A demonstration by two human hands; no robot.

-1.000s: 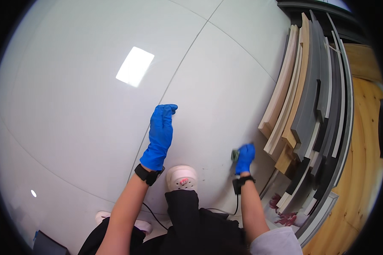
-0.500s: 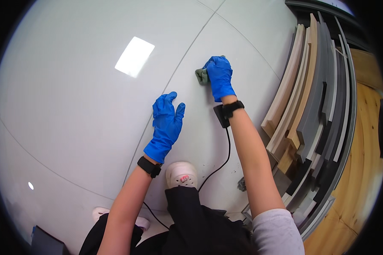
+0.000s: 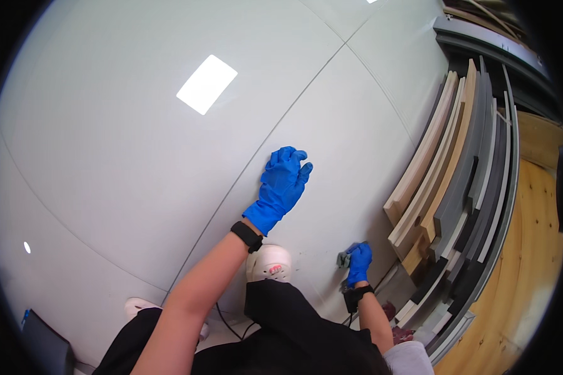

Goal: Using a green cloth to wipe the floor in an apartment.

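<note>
Gripping one small grey-green cloth (image 3: pixel 343 257), bunched with no clear long axis, the right hand (image 3: pixel 359 261) in a blue glove is held low on the pale floor tile (image 3: pixel 137 144), beside stacked board samples (image 3: pixel 456 187). One white shoe (image 3: pixel 268 264) is seen near. Farther out, the left hand (image 3: pixel 281 187) is laid flat, fingers spread, pointing up-right.

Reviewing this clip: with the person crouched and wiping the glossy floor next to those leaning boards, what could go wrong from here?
1. The right hand presses a grey-green cloth to the floor tiles close to the stack of leaning boards; a wide stroke might knock them over.
2. The left hand rests flat on the glossy tile; if the tile is damp, it could slide.
3. A black cable trails near the white shoe and may snag.
</note>
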